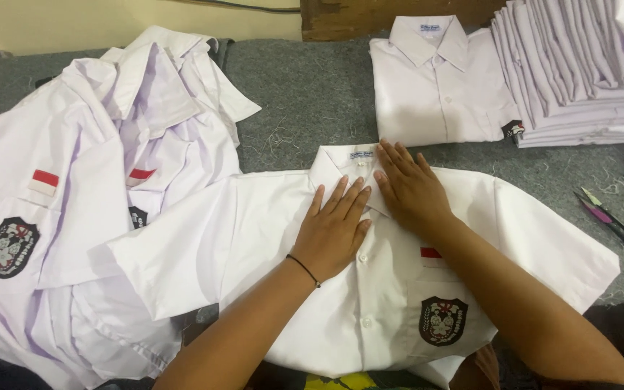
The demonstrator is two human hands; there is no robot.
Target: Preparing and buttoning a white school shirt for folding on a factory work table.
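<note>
A white short-sleeved shirt point(254, 231) lies face up and spread flat on the grey felt table point(305, 94), collar pointing away from me. It has a dark round badge on its chest pocket and a small red and white patch above it. My left hand point(334, 231) rests flat, fingers apart, on the chest just below the collar. My right hand point(413, 189) lies flat beside it on the collar and button line. Neither hand grips anything. A thin black band circles my left wrist.
A heap of unfolded white shirts point(74, 188) with the same badges covers the left side. One folded shirt point(438, 79) lies at the back, beside a tall stack of folded shirts point(579, 72). Small thread snips point(608, 217) lie at the right edge.
</note>
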